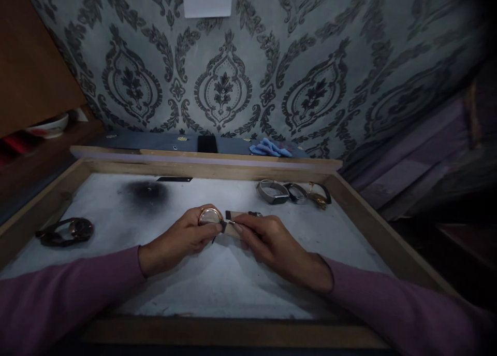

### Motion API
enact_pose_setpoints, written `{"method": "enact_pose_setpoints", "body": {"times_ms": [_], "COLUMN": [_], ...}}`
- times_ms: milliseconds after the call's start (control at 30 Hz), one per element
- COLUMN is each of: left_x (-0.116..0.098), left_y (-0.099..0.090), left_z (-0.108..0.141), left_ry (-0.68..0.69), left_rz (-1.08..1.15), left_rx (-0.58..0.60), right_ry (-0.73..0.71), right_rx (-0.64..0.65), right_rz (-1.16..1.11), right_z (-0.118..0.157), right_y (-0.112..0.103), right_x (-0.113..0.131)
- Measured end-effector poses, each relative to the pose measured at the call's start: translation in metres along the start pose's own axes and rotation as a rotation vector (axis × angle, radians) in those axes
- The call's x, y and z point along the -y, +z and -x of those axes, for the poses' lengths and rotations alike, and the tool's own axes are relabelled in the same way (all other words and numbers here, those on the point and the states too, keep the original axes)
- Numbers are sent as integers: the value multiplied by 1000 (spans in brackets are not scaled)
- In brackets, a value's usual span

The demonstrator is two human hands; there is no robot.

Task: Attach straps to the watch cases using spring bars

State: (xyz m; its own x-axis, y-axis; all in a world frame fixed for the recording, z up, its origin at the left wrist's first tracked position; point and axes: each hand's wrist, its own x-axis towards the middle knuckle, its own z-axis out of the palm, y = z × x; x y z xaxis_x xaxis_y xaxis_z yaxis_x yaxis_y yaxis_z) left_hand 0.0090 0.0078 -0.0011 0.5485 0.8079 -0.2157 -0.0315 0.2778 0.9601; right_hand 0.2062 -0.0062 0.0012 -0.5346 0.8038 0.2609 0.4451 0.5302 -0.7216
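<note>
Above the middle of the desk (217,294), a round gold-rimmed watch (209,216) sits in the left hand (190,234), whose thumb and fingers clamp its case. Its pale disc faces up toward the camera; any marking there is too small to read. A tan and dark strap (232,228) extends from the case toward the right edge, so the long axis runs roughly parallel to the far edge. The right hand (277,242) is pinched together on a thin bright-tipped item (230,222) beside the strap. A dark watch (79,228) lies near the left edge, several wristwatches (273,194) by the far right corner.
</note>
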Motion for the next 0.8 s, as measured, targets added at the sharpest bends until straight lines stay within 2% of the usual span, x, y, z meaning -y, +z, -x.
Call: {"method": "enact_pose_setpoints", "body": {"times_ms": [233, 800], "left_x": [3, -1], "left_y": [-1, -1], "left_z": [0, 0], "left_ry": [-10, -7], "left_rz": [43, 27], "left_rx": [-1, -7], "right_ry": [-16, 51], "right_rx": [-21, -13], "right_rz": [-3, -9], "right_z": [0, -2], "right_y": [0, -4], "right_x": [-1, 0]}}
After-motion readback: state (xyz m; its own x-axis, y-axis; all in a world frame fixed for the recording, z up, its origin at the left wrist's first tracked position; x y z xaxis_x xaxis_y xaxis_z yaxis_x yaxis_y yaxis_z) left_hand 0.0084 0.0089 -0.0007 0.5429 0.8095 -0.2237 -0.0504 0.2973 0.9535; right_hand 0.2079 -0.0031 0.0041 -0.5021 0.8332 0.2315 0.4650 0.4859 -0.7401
